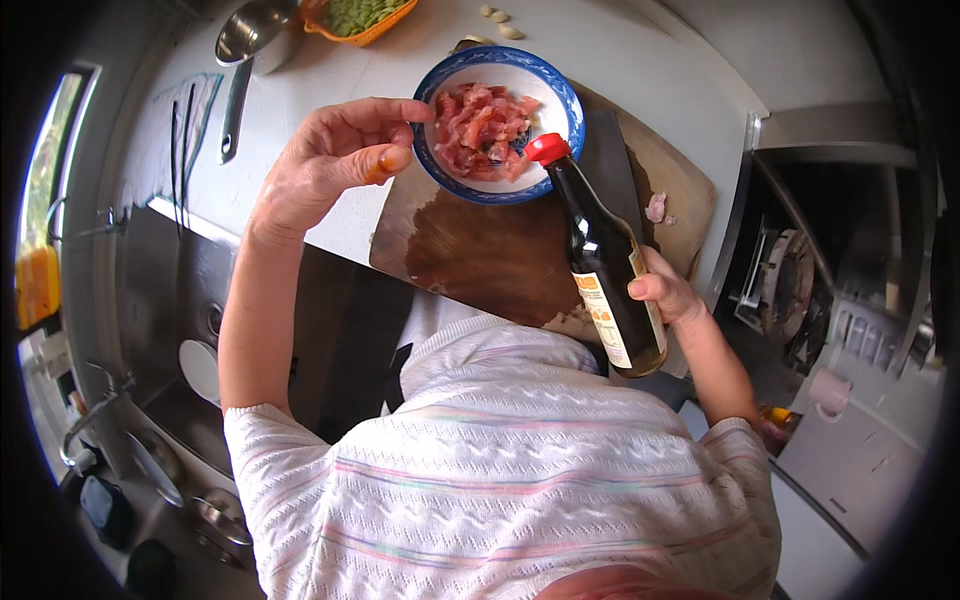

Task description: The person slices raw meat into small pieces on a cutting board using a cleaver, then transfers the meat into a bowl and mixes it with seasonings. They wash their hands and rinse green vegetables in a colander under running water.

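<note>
My right hand (pixel 667 289) grips a dark glass sauce bottle (pixel 600 247) by its lower body. The bottle leans up and left, its red cap (pixel 547 148) over the right side of a blue-rimmed white bowl (pixel 556 112). In that bowl lie raw meat slices (pixel 484 131). My left hand (pixel 337 150) holds nothing, its fingers apart; the index fingertip overlaps the bowl's left rim, and whether it touches cannot be told. A brown liquid smear marks the left thumb. Beneath the bowl is a wet wooden chopping board (pixel 480 247), with a flat dark grey piece (pixel 619 165), perhaps a cleaver blade, partly hidden.
Garlic cloves (pixel 510 32) and an orange basket (pixel 360 34) of green beans sit at the back. A steel saucepan (pixel 238 97) and dark chopsticks (pixel 182 150) lie left, above the sink (pixel 176 262). A small pinkish scrap (pixel 655 208) rests on the board; a stove (pixel 787 277) stands right.
</note>
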The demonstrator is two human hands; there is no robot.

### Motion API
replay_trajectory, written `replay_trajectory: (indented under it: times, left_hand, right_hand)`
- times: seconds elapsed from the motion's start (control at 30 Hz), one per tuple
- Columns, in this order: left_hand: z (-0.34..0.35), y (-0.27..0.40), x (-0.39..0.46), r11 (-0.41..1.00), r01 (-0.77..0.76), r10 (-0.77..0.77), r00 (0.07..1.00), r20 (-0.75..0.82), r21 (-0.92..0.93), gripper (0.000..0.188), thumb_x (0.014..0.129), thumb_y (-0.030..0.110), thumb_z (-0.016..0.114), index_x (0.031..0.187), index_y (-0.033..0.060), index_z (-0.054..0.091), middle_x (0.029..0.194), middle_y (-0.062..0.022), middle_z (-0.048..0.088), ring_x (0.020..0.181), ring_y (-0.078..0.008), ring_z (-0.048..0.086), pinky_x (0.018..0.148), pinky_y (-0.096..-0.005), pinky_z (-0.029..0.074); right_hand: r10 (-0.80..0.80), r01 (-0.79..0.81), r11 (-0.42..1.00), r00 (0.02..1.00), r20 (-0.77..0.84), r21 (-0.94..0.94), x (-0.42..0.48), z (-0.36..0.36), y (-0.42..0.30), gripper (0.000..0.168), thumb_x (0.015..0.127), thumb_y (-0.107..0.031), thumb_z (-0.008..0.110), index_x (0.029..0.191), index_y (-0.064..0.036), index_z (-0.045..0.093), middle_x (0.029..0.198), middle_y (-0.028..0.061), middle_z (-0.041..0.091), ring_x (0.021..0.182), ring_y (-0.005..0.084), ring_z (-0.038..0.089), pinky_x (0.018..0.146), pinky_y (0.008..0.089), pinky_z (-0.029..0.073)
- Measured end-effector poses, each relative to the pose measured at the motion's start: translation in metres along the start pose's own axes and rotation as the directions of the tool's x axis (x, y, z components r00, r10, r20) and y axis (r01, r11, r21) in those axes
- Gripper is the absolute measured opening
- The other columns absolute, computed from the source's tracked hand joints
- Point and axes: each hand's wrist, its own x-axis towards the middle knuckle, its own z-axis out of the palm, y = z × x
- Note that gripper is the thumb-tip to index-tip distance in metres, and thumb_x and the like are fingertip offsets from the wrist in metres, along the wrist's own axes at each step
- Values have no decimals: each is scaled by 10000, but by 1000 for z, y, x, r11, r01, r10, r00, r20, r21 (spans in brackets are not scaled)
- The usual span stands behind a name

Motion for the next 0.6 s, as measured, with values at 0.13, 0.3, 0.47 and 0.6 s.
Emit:
replay_trajectory:
  times: [0.13, 0.3, 0.47, 0.6]
  left_hand:
    - [-6, -8, -10, 999, -27, 26, 999, -34, -41, 498, 757, 342, 748, 1120, 27, 618, 776, 13, 567, 619, -58, 460, 551, -182, 383]
    - [-9, -16, -16, 997, -44, 41, 997, -66, -56, 483, 765, 327, 743, 1119, 22, 617, 776, 13, 566, 623, -53, 461, 554, -184, 384]
    - [-9, -12, -15, 998, -21, 16, 995, -98, -52, 464, 769, 303, 742, 1108, 11, 618, 773, 11, 565, 639, -57, 469, 565, -184, 389]
    - [-7, -10, -11, 998, -13, 6, 994, -112, -62, 459, 764, 290, 747, 1101, 6, 618, 774, 7, 568, 652, -65, 479, 572, -186, 398]
  right_hand:
    - [15, -15, 999, 1000, -1, -45, 11, -4, -1, 695, 651, -352, 721, 1185, 31, 493, 1014, 108, 612, 849, 165, 625, 754, 278, 526]
    - [23, -23, 994, 1000, 2, -108, 18, -9, -3, 833, 589, -383, 746, 1242, 29, 432, 1054, 118, 599, 912, 199, 619, 806, 321, 517]
    - [-158, 153, 971, 987, -15, -184, 18, -3, -5, 763, 614, -347, 724, 1224, 31, 462, 1053, 112, 600, 927, 193, 603, 837, 315, 493]
    - [-107, 104, 986, 994, -16, -133, 17, 2, -11, 741, 629, -351, 717, 1215, 28, 467, 1046, 106, 601, 918, 185, 604, 827, 308, 495]
